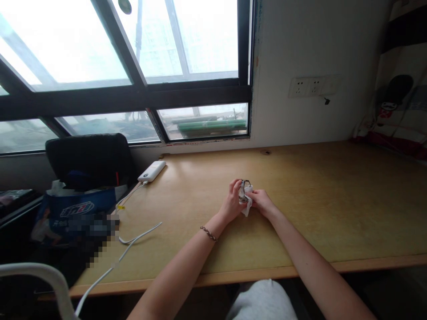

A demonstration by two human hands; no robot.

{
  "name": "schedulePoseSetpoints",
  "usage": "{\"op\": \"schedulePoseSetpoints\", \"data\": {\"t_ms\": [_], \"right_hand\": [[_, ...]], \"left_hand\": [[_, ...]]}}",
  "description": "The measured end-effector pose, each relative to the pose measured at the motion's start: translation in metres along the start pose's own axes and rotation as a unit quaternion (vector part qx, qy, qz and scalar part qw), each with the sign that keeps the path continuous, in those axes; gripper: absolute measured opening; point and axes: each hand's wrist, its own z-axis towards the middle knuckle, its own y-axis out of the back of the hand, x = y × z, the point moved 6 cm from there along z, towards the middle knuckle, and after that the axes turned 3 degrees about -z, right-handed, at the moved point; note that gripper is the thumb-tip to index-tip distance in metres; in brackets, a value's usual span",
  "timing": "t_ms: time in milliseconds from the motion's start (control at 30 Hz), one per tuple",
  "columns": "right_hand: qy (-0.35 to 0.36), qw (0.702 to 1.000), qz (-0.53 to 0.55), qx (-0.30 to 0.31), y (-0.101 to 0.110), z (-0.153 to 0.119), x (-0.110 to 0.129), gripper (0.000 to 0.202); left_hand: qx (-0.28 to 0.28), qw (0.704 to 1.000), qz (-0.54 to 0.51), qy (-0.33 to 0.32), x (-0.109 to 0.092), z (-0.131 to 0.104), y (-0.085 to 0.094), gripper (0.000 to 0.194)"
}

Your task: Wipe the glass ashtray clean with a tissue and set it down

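Note:
Above the middle of the table [207, 249], my left hand [232, 202] has its fingers curled round what looks like a pair of glasses [246, 182] with thin dark rims. A white tissue [247, 205] lies against the lenses, and its loose end hangs down between my hands. My right hand [262, 202] pinches this tissue from the right side, close to the glasses. Part of the glasses is hidden by the tissue and my left fingers. A braided bracelet [208, 234] circles my left wrist.
A white power bank [152, 171] with a white cable [133, 240] lies at the table's left edge. Left of the table stand a black chair [88, 155] and a blue bag [66, 209]. Wall sockets [307, 86] and a patterned curtain [400, 89] are behind on the right.

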Motion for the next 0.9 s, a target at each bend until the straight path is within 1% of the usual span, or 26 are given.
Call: {"op": "schedulePoseSetpoints", "data": {"t_ms": [33,67,100,133,167,233,300,333,367,400,433,467,533,567,633,700,733,800,833,867,900], "right_hand": [[-0.014,1.000,0.021,0.011,-0.002,0.000,-0.002,0.027],[-0.015,1.000,0.019,0.005,-0.002,0.000,-0.002,0.027],[-0.001,1.000,-0.006,-0.018,0.001,-0.001,0.000,0.027],[0.024,0.997,-0.054,-0.051,0.005,-0.002,0.005,0.027],[0.059,0.987,-0.115,-0.092,0.010,-0.004,0.011,0.029],[0.138,0.946,-0.238,-0.172,0.018,-0.010,0.028,0.033],[0.198,0.903,-0.310,-0.223,0.021,-0.016,0.040,0.037],[0.215,0.891,-0.322,-0.236,0.022,-0.018,0.044,0.038],[0.220,0.888,-0.322,-0.243,0.023,-0.019,0.044,0.039],[0.211,0.895,-0.310,-0.239,0.024,-0.017,0.043,0.039],[0.190,0.912,-0.283,-0.227,0.024,-0.014,0.039,0.038],[0.157,0.936,-0.240,-0.203,0.023,-0.010,0.033,0.036],[0.072,0.983,-0.109,-0.129,0.017,-0.003,0.017,0.029],[0.029,0.995,-0.036,-0.086,0.012,-0.001,0.010,0.025],[-0.038,0.996,0.078,-0.022,0.002,-0.001,0.000,0.017],[-0.071,0.990,0.121,0.006,-0.003,-0.002,-0.003,0.014],[-0.075,0.991,0.115,0.008,-0.003,-0.002,-0.004,0.014],[-0.055,0.997,0.045,-0.016,0.003,0.000,-0.003,0.016],[-0.035,0.998,-0.018,-0.043,0.008,0.001,-0.001,0.017],[-0.007,0.993,-0.091,-0.078,0.013,0.001,0.003,0.019],[0.027,0.979,-0.165,-0.115,0.017,0.001,0.008,0.022]], "left_hand": [[0.001,1.000,-0.011,0.000,0.000,0.000,0.000,0.072],[0.002,1.000,-0.028,0.003,0.000,0.000,-0.001,0.071],[0.001,0.999,-0.051,0.010,0.001,0.001,-0.001,0.072],[-0.003,0.997,-0.081,0.020,0.001,0.001,-0.001,0.074],[-0.009,0.993,-0.115,0.031,0.002,0.002,-0.001,0.077],[-0.023,0.982,-0.181,0.051,0.002,0.003,-0.002,0.083],[-0.033,0.970,-0.231,0.066,0.004,0.004,-0.003,0.081],[-0.034,0.964,-0.252,0.075,0.005,0.004,-0.004,0.079],[-0.033,0.957,-0.274,0.085,0.007,0.005,-0.004,0.077],[-0.032,0.950,-0.297,0.096,0.009,0.006,-0.005,0.077],[-0.027,0.942,-0.318,0.106,0.011,0.006,-0.006,0.078],[-0.021,0.934,-0.336,0.117,0.014,0.006,-0.007,0.079],[-0.011,0.923,-0.359,0.138,0.018,0.006,-0.008,0.082],[-0.009,0.919,-0.365,0.148,0.019,0.006,-0.008,0.084],[-0.011,0.913,-0.373,0.163,0.021,0.006,-0.008,0.087],[-0.013,0.908,-0.381,0.173,0.020,0.006,-0.006,0.087],[-0.008,0.906,-0.384,0.178,0.018,0.006,-0.006,0.084],[0.015,0.900,-0.392,0.192,0.014,0.006,-0.006,0.073],[0.028,0.896,-0.396,0.199,0.013,0.006,-0.006,0.068],[0.036,0.891,-0.402,0.206,0.012,0.006,-0.006,0.063],[0.038,0.887,-0.408,0.213,0.012,0.005,-0.006,0.057]]}}
